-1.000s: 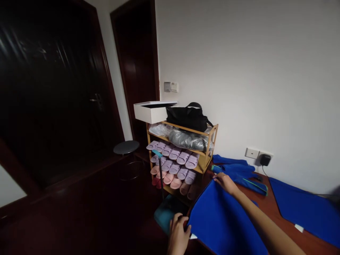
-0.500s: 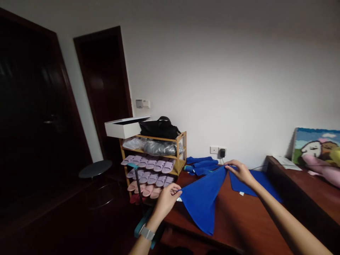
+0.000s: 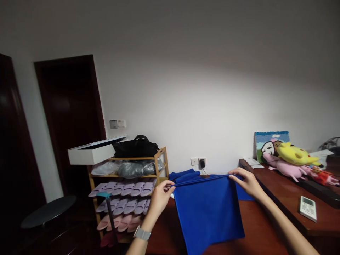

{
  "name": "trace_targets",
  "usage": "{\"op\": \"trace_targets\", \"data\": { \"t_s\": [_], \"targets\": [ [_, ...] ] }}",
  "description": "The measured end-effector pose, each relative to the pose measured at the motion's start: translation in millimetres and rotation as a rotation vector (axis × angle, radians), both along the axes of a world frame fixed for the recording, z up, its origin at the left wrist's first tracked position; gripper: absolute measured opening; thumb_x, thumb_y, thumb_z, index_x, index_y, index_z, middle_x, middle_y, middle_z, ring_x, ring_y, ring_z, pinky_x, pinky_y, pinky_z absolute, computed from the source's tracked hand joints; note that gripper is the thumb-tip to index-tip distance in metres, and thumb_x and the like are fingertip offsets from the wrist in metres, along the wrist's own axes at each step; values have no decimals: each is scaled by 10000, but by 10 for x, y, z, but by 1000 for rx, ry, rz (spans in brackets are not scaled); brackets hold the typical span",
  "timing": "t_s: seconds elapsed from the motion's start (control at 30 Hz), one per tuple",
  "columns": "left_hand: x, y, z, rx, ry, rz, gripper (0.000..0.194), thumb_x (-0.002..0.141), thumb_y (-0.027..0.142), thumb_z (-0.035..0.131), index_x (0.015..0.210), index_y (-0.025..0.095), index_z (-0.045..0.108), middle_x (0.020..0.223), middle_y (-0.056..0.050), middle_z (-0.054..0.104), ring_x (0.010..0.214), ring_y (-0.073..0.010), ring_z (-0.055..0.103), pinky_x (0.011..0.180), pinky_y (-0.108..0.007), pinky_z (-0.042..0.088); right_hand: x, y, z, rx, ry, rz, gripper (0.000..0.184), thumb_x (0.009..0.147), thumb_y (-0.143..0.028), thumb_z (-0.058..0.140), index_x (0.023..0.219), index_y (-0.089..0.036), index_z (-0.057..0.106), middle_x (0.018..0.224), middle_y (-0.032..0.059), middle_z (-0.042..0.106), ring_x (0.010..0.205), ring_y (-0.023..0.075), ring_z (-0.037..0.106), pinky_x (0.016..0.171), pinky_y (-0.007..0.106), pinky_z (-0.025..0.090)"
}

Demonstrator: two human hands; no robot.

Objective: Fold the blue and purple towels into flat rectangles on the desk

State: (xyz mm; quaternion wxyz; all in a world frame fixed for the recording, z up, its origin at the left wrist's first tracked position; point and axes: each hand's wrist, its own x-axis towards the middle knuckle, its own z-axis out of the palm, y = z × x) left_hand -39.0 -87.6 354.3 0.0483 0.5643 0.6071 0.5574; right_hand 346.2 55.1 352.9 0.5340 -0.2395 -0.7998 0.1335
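A blue cloth hangs spread out between my hands over the reddish-brown wooden table. My left hand pinches its upper left corner; a small white tag shows beside the fingers. At the upper right corner, my right hand grips the cloth between thumb and fingers. The top edge is stretched nearly level, and the lower part hangs down toward the table. Behind it lie more folded blue cloths, and another flat blue cloth is partly hidden by my right hand.
Left of the table stands a wooden shoe rack with several slippers, a black bag and a white box on top. A round stool is farther left. Plush toys and a white calculator-like device lie on the right-hand surface.
The cloth went from a slanted, triangular drape to a wide, nearly level spread. My right hand is lower relative to my left. The view has turned right, showing more toys.
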Motion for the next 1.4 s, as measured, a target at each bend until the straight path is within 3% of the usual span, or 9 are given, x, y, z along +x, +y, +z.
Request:
{"op": "trace_targets", "data": {
  "t_s": [0.13,0.43,0.57,0.7,0.87,1.0,1.2,1.3,1.4],
  "targets": [
    [48,11,-17,13,30,42,225,726,402,669,837,228,759,801,-45,777,748,-239,713,728,-348,554,83,-212,-48,-17,-18,-6,303,932,-534,638,978,-271,780,970,46,769,906,208,712,834,321,583],
    [232,-227,125,22,-170,-150,235,708,392,746,837,195,747,852,-54,770,763,-216,716,689,-312,582,238,-471,-158,-152,24,-116,415,860,-655,646,934,-270,782,959,63,771,826,221,699,700,314,581],
    [558,-433,149,-104,-246,-297,232,731,369,769,862,180,737,776,-28,727,730,-185,677,667,-281,550,482,-512,-207,-82,11,-299,456,842,-705,608,947,-295,776,976,74,761,748,229,668,660,350,553],
    [1042,-509,-10,-259,-349,-523,201,745,320,788,867,173,727,773,-28,707,735,-169,661,655,-252,509,739,-403,-329,-150,29,-532,445,855,-678,603,1060,-315,757,943,79,779,730,258,705,665,371,543],
    [1466,-384,-442,-291,-471,-621,178,721,200,782,864,182,678,763,5,651,666,-116,614,617,-211,469,648,38,-459,-145,15,-704,503,893,-684,509,1115,-289,726,880,61,789,701,279,731,642,380,531],
    [1442,-219,-864,-289,-547,-596,192,741,189,727,907,199,630,810,11,626,639,-123,635,592,-224,493,-7,527,-571,-110,-131,-667,448,951,-585,447,1135,-264,698,945,69,788,769,265,740,664,347,524],
    [663,52,-1797,-321,-539,-373,141,744,321,708,763,208,627,756,8,608,692,-170,645,633,-270,537,-1667,886,-1130,-328,-419,-374,319,997,-322,409,1187,-234,651,1113,111,772,947,229,742,785,306,518],
    [105,107,-2327,-460,-467,-142,201,671,390,733,700,219,631,683,6,623,671,-204,649,585,-286,524,-2388,722,-1586,-398,-505,-251,280,949,-240,502,1174,-229,668,1034,75,793,922,214,751,771,278,523],
    [-319,73,-2698,-530,-341,39,215,669,425,726,682,228,641,663,-3,673,697,-230,687,633,-302,530,-2703,355,-2017,-444,-555,-145,337,931,-216,533,1244,-251,652,1092,43,788,997,197,741,814,263,532]
  ]
}}
